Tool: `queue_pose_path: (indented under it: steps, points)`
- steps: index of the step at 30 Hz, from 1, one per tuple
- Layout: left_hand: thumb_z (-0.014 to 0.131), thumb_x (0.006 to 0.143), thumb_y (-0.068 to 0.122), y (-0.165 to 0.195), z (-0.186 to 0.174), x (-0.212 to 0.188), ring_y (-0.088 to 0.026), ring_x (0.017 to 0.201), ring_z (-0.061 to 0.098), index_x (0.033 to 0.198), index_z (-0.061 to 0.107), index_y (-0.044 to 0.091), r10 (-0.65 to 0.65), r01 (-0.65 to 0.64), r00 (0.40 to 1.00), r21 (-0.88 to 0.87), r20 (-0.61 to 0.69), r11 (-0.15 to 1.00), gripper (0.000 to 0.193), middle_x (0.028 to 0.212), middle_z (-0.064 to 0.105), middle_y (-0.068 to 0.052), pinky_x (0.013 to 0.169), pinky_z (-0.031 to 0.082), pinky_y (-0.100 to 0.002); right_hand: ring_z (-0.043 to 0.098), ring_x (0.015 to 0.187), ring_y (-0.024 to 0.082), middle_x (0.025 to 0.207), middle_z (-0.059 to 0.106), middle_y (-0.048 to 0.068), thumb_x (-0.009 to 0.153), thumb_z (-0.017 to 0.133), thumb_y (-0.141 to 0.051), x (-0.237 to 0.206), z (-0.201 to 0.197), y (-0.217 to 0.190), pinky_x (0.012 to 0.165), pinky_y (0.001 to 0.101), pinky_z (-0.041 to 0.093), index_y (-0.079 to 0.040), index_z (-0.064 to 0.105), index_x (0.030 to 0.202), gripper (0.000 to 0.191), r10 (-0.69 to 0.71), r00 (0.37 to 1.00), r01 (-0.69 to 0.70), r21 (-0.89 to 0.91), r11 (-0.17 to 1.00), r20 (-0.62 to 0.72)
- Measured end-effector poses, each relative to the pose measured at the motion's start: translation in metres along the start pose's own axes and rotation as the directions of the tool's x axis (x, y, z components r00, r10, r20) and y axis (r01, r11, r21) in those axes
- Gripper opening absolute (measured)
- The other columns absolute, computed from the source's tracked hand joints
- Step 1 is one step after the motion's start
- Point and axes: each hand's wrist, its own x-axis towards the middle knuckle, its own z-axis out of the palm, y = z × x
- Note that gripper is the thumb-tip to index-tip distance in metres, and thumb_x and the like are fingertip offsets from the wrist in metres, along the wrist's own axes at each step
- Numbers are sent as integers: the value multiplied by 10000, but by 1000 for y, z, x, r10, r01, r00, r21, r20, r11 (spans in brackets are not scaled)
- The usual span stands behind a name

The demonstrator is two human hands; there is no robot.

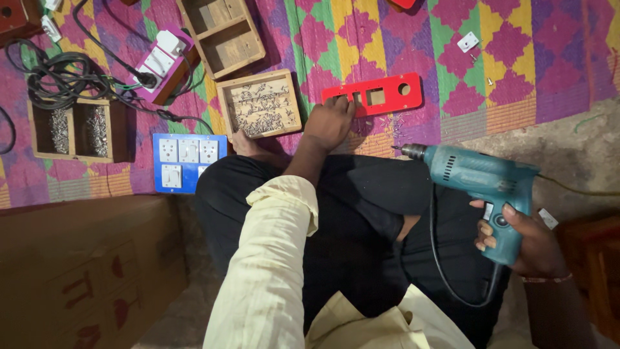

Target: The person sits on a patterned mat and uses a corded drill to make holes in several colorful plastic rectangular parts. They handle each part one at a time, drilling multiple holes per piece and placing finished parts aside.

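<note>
My left hand (329, 123) reaches forward and rests its fingers on the near left edge of a red plastic plate (381, 94) with cut-out holes, lying on the patterned mat. My right hand (520, 239) grips the handle of a teal electric drill (475, 174), held above my right knee with its bit pointing left. Several small screws (392, 123) lie scattered on the mat just below the red plate. My legs in dark trousers are crossed beneath both hands.
A wooden tray of screws (261, 105) sits left of my left hand. A blue switch board (184, 160), a two-part wooden box of screws (74, 129), an empty wooden box (223, 32), a pink socket board (161, 61) with black cables and a cardboard box (84, 271) lie around.
</note>
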Motion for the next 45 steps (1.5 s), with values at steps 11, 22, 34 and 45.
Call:
queue_pose_path:
  steps: [11,22,34,45]
  points:
    - [559,934,192,1,15,3,-341,858,691,1000,614,78,-267,265,964,-102,1,959,143,965,672,-147,683,575,-462,570,676,205,833,584,151,1035,572,-334,3,-6,2,657,432,505,98,525,1404,570,-9,999,9,2,1000,30]
    - [623,887,170,27,1,14,-371,974,692,1002,674,121,-154,217,975,-547,159,809,135,1014,714,-132,807,546,-501,564,638,199,815,577,138,1021,601,-389,4,-5,1,643,420,498,104,556,1380,611,10,1000,-11,-8,1000,-24]
    - [769,758,274,9,-20,25,-342,985,656,1070,735,159,-251,259,965,-347,70,901,334,1062,688,-84,811,565,-468,579,738,201,1160,618,184,1016,612,-308,10,-12,1,624,446,512,56,497,1428,562,-22,998,19,55,998,51]
    - [720,794,305,0,-15,46,-279,1125,580,1071,747,195,-238,243,967,-44,93,969,299,1046,707,-27,926,490,-511,586,654,229,910,621,153,941,658,-357,24,-30,1,610,462,524,67,518,1382,629,99,993,-104,76,992,64]
